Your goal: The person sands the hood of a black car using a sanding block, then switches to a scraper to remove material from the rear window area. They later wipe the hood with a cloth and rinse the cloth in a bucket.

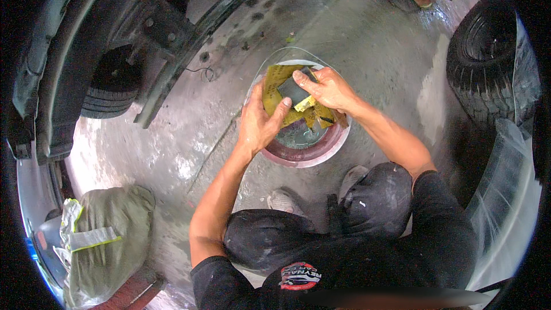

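Observation:
Over a round pail [307, 159] of cloudy water, both hands are at pieces of sandpaper with yellow printed backs and dark grey faces. My left hand [261, 121] grips a large yellow-backed sandpaper sheet [275, 82] at its left edge, thumb on top. With thumb and fingers, my right hand [328, 90] pinches a dark grey sandpaper piece [291, 90] in front of that sheet. Beneath the right hand are a small pale yellow piece [305, 104] and some torn yellow-backed scraps [319, 116]. The pail's thin wire handle [295, 47] arches behind it.
A dark vehicle part with a metal rail [189, 51] and a tyre [109, 100] stands at left. On the right are another tyre [482, 74] and clear plastic sheeting [498, 178]. A grey-green cloth bundle [115, 229] lies lower left. Another person's foot [422, 0] shows at the top.

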Motion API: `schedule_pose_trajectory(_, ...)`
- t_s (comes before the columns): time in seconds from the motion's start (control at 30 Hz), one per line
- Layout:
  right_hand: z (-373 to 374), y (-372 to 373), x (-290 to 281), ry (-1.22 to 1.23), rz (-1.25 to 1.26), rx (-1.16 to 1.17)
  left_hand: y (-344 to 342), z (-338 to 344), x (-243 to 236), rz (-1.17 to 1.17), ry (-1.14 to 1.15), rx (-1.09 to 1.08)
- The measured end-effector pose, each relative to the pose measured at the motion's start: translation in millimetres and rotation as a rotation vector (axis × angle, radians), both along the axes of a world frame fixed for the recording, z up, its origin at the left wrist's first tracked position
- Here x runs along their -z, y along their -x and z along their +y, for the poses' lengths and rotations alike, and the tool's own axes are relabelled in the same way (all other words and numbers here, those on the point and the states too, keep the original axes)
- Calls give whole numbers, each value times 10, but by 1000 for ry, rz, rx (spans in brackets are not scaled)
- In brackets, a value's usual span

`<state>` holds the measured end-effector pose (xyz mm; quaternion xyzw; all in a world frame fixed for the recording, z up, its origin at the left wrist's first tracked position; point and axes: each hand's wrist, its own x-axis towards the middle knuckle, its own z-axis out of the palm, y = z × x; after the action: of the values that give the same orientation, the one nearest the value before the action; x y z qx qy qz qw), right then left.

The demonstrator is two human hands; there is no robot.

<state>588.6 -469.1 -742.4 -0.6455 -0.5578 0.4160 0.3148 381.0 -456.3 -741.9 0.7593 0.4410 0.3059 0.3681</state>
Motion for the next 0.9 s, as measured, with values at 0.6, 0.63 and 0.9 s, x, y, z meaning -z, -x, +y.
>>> schedule_pose_trajectory(0.6, -18, 11, 106, 36, 223, -231, -71, -72, 25, 151, 164, 206)
schedule_pose_trajectory(0.63, -33, 7, 81, -24, 235, -270, -63, -59, 73, 24, 181, 221)
schedule_pose_trajectory(0.9, 8, -18, 70, 5, 397, -224, 23, 42, 300, -362, 471, 105)
